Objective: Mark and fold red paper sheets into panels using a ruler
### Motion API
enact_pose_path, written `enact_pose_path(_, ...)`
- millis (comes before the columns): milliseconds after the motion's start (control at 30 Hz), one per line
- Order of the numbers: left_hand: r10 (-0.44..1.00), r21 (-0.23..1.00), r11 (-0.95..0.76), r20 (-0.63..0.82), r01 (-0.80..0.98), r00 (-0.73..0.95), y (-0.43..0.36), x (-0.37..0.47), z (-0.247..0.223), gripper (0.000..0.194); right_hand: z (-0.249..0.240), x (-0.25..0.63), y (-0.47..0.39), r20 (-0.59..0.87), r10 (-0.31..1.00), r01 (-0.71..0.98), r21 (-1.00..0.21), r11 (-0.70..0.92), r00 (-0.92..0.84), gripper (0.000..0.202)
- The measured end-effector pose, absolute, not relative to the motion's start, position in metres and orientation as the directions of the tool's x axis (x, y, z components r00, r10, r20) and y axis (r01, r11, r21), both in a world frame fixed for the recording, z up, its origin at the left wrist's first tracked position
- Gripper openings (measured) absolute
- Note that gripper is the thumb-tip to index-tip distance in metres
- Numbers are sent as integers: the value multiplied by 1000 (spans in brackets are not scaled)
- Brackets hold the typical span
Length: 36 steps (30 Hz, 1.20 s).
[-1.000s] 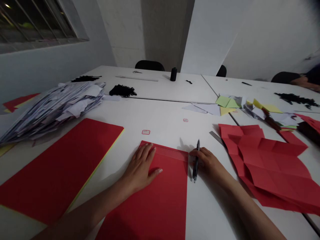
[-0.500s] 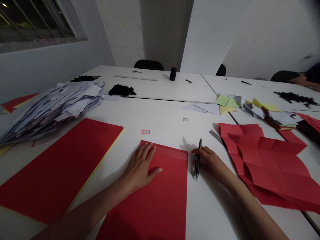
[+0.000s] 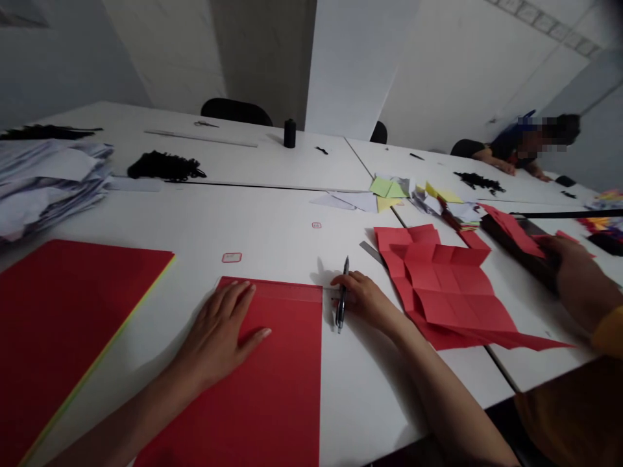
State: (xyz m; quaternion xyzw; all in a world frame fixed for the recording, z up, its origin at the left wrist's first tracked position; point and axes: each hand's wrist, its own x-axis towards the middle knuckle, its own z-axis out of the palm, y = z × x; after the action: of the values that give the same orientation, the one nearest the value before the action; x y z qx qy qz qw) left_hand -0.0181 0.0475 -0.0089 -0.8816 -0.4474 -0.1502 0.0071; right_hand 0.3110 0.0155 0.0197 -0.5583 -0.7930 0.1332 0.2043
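Clear ruler (image 3: 287,291) held across far end of red paper (image 3: 292,376).
Pressing with open-fingered left hand (image 3: 219,334), apparently against slipping; gripping pen (image 3: 341,306) in fingers of right hand (image 3: 368,299), beyond right edge.

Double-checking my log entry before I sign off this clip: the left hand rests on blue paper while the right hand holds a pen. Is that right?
Not quite: the paper is red, not blue, as the head view shows. The left hand rests on it while the right hand holds a pen.
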Motion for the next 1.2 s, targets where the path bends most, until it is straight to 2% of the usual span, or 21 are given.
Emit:
enact_pose_path(333, 787, 119, -602, 258, 789, 561, 46, -19, -9, 76, 16, 313, 15, 181, 944, 818, -471, 329, -276, 33)
enact_pose_path(567, 801, 150, -595, 193, 789, 567, 36, -17, 1, 65, 11, 314, 10, 162, 952, 804, -509, 308, -262, 28)
enact_pose_path(833, 818, 169, -575, 141, 800, 558, 31, -17, 3, 65, 10, 313, 9, 205, 938, 797, -495, 347, -281, 24)
enact_pose_path(1200, 818, 193, -576, 159, 795, 554, 31, -17, 4, 63, 6, 315, 9, 178, 944, 797, -507, 329, -277, 25)
